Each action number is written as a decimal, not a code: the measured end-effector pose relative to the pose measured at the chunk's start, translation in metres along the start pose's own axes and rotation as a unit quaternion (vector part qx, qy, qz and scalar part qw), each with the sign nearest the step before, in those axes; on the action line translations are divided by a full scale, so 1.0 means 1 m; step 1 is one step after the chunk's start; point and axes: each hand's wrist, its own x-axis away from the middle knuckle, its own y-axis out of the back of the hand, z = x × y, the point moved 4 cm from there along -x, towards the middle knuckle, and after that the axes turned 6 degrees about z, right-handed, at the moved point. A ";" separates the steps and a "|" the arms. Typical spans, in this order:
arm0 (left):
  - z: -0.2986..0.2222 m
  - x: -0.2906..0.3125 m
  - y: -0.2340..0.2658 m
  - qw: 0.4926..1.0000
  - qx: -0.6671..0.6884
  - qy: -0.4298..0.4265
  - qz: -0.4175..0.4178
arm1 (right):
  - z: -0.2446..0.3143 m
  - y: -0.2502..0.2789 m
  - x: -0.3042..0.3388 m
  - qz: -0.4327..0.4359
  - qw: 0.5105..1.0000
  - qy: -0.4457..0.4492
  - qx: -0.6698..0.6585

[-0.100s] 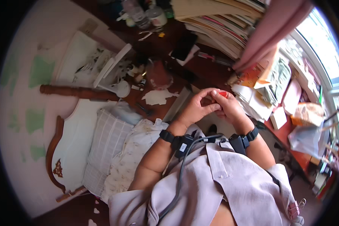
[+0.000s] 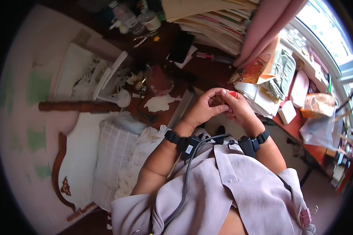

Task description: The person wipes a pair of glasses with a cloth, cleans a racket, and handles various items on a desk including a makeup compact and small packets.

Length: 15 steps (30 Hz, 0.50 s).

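My hands meet in front of my body, above a gap between the furniture. My right hand (image 2: 241, 111) is closed around a small red object (image 2: 233, 94); only a bit of it shows at the fingers, so its kind cannot be made out. My left hand (image 2: 205, 109) has its fingers curled, with thumb and forefinger reaching to the right hand's fingers. Whether the left fingertips pinch part of the red object is hidden. Each wrist wears a black strap with a small box, and a grey cable (image 2: 187, 184) runs over my shirt.
At left stands a bed with a white headboard (image 2: 80, 156) and a checked pillow (image 2: 113, 156). Ahead, a dark cabinet top holds bottles (image 2: 127, 17), a black phone (image 2: 181, 46) and stacked papers (image 2: 215, 29). A reddish desk (image 2: 315, 150) at right carries papers, bags and a white box (image 2: 287, 112).
The surroundings have shifted a little in view as my head turned. My hands stay together in nearly the same pose, the red object still at the right fingers.
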 end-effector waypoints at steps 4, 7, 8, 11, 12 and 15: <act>0.007 -0.019 -0.001 0.996 -0.004 0.022 0.085 | 0.000 -0.004 0.014 0.010 0.996 0.067 -0.054; -0.004 -0.031 -0.017 0.990 0.011 0.018 0.138 | -0.007 0.004 0.028 -0.018 0.988 0.113 -0.099; 0.000 -0.035 -0.022 0.984 0.003 0.047 0.173 | -0.011 0.008 0.034 -0.031 0.986 0.121 -0.107; 0.012 -0.047 -0.045 0.957 -0.017 0.098 0.273 | -0.027 0.028 0.061 -0.127 0.972 0.148 -0.131; 0.018 -0.052 -0.058 0.941 -0.029 0.113 0.318 | -0.031 0.032 0.070 -0.162 0.966 0.145 -0.140; 0.034 -0.060 -0.077 0.913 -0.095 0.122 0.377 | -0.042 0.045 0.089 -0.204 0.951 0.179 -0.146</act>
